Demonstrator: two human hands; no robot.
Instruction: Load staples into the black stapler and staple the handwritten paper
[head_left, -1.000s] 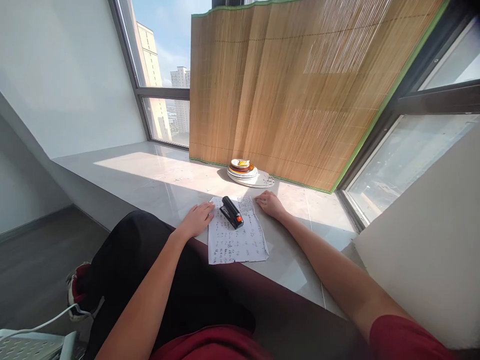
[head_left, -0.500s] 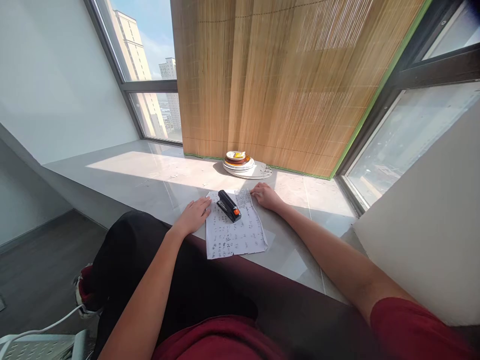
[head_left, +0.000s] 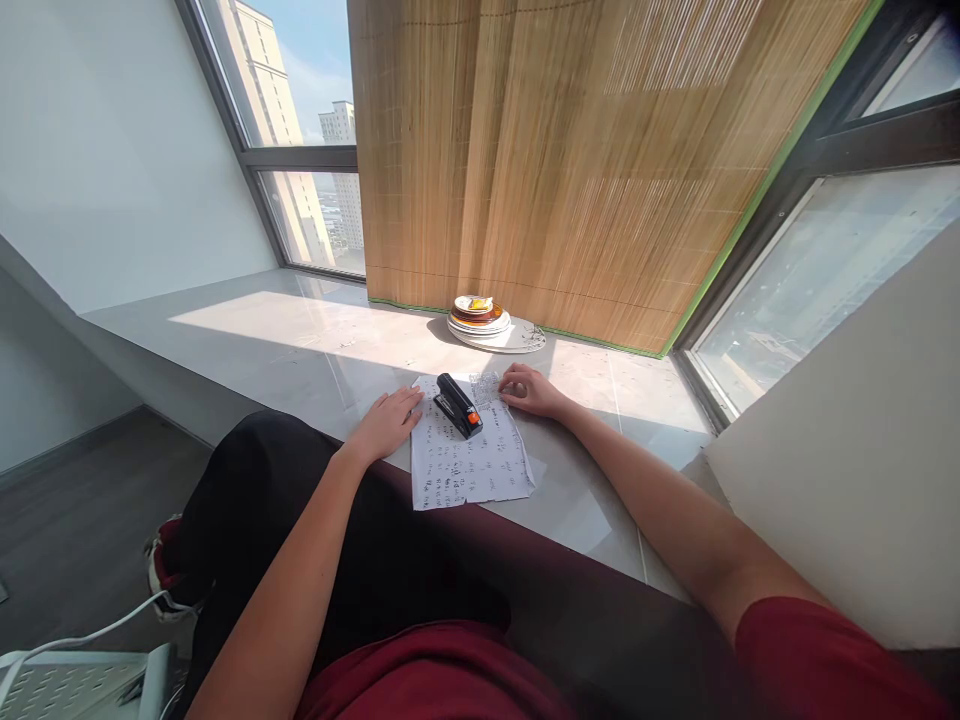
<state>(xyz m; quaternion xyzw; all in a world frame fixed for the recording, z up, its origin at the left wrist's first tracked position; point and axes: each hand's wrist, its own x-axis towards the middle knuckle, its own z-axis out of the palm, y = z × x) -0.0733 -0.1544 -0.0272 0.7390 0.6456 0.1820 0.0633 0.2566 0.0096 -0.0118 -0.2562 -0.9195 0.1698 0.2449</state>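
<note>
A black stapler [head_left: 458, 405] with an orange patch at its near end lies at a slant on a sheet of paper [head_left: 480, 470] covered in handwriting. The paper rests on the pale tiled sill, and its near edge reaches past the sill's front edge. My left hand [head_left: 384, 425] lies flat at the paper's left edge, fingers stretched out and holding nothing. At the upper right edge of the paper, my right hand [head_left: 531, 390] has its fingers bent together in a pinch on the sheet. Neither hand touches the stapler.
Behind the paper a stack of plates [head_left: 480, 322] stands on the sunlit sill [head_left: 300, 345], close to a bamboo blind [head_left: 562, 200]. Windows flank the blind. A wall [head_left: 840, 480] borders the sill at right. A white cable [head_left: 90, 635] runs over a pale perforated surface at lower left.
The view has tilted slightly. My right hand's fingers look a little more raised and bent at the paper's edge. The left hand, stapler and paper stay in place.
</note>
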